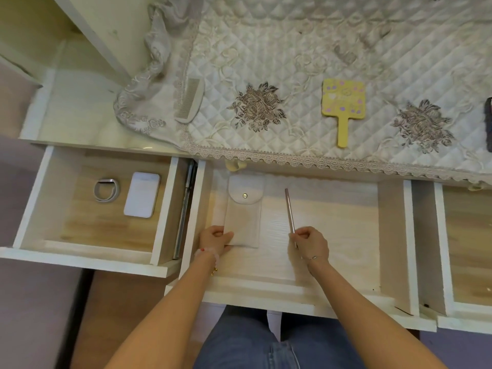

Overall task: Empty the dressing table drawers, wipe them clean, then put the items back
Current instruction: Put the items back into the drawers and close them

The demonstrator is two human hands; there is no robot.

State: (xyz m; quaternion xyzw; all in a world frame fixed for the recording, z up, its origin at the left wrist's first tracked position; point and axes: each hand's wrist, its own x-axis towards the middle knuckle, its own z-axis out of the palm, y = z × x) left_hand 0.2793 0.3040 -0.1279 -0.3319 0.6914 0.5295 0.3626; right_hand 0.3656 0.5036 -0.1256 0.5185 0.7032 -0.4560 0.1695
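The left hand [217,239] is closing its grip on the lower edge of a cream snap pouch [244,211] lying in the middle drawer [391,235]. The right hand [310,242] is pinching a slim pink pencil [289,209] above the drawer floor. A comb [188,100] and yellow hand mirror [343,102] are lying on the table.

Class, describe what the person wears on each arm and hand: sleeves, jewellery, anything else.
Both forearms are bare, with no sleeves and no gloves. The left hand has a pale beaded bracelet with a red bead and a small gold charm at the wrist. The right hand has a thin silvery chain bracelet.
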